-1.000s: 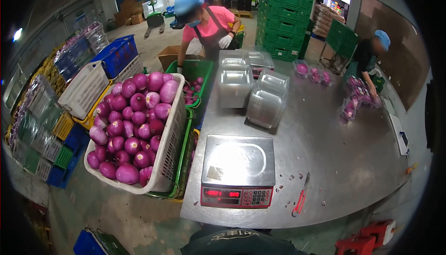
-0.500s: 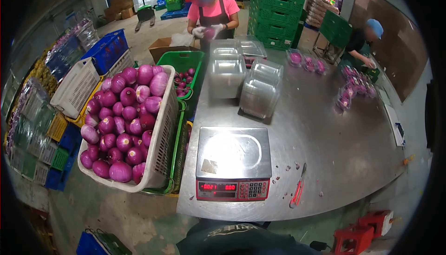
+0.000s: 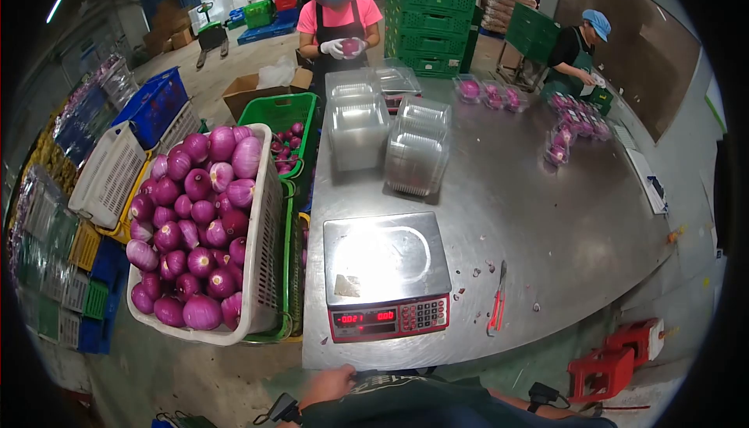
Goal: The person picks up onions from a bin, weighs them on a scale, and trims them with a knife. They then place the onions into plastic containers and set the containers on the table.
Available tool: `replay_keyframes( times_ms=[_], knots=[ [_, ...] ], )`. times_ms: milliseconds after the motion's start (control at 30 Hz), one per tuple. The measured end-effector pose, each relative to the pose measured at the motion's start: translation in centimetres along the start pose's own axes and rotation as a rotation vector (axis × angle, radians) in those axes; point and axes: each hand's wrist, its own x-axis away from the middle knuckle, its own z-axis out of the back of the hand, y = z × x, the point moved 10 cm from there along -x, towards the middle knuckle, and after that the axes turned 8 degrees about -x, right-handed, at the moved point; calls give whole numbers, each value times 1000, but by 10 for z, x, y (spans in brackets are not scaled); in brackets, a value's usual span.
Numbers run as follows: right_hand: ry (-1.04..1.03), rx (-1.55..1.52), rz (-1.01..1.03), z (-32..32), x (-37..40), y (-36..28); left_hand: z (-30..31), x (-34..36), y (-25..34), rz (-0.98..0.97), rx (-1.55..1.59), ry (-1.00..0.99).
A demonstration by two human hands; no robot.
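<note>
At the bottom, my left hand (image 3: 331, 385) is beside my dark shirt, close to the table's front edge; its fingers are not clear. On the right, a dark device sits at my wrist, and only a sliver of my right hand (image 3: 566, 412) shows beyond it, fingers hidden. The scale (image 3: 388, 260) has a bare metal plate and a red lit display. To its left, a white crate (image 3: 269, 248) is heaped with purple onions (image 3: 201, 260). Behind the scale stand two stacks of clear plastic boxes (image 3: 357, 127) (image 3: 419, 147).
A red cutter (image 3: 496, 307) lies right of the scale among scraps on the metal table (image 3: 538, 248). Packed onions (image 3: 577, 120) are at the far right. A co-worker (image 3: 339, 22) holds an onion across the table; another person (image 3: 573, 53) works at right. Red stools (image 3: 599, 373) stand below.
My left hand and the right wrist device have come into view at the bottom. The view has shifted, so the scale and table sit differently. The co-worker still holds an onion.
</note>
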Motion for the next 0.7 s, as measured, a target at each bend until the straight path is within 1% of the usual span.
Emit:
replay_keyframes(
  times_ms=[67, 133, 167, 233, 267, 333, 367, 400, 433, 467, 500, 533, 567, 600, 633, 667, 700],
  knots=[
    [-13, -11, 10, -4, 4, 9, -11, -20, -4, -44, -37, -28],
    [-34, -30, 45, -9, 5, 16, -7, -28, 9, -182, 107, -5],
    [-49, -51, 80, -12, 3, 16, -6, -31, 9, -183, 106, -4],
    [-80, -76, 139, -24, 1, 13, -6, -37, 12, -135, 260, -68],
    [-82, -72, 139, -29, -9, 9, -12, -45, 4, -134, 263, -66],
    [34, 698, 131, -43, -28, -12, -45, -64, -5, -245, 522, -127],
    [21, 713, 116, -46, -32, -5, -47, -69, 3, -270, 424, -209],
    [45, 658, 124, -42, -42, -1, -42, -67, 14, -239, 407, -272],
    [71, 602, 142, -42, -46, -15, -36, -65, 25, -210, 384, -328],
    [22, 487, 220, -36, -42, -37, -31, -65, 29, -210, 392, -321],
    [19, 492, 222, -31, -40, -50, -23, -64, 37, -273, 430, -297],
    [-29, 431, 227, -30, -38, -58, -12, -61, 45, -337, 467, -276],
    [-75, 368, 226, -31, -39, -66, -4, -58, 45, -338, 469, -280],
    [-97, 473, 310, -43, -39, -82, 17, -49, 42, -336, 549, -202],
    [-121, 485, 354, -59, -43, -93, 38, -37, 41, -330, 628, -125],
    [-126, 457, 370, -75, -55, -89, 61, -22, 52, -329, 631, -140],
    [-133, 430, 386, -85, -64, -85, 88, -9, 53, -187, 628, -123]
  ],
)
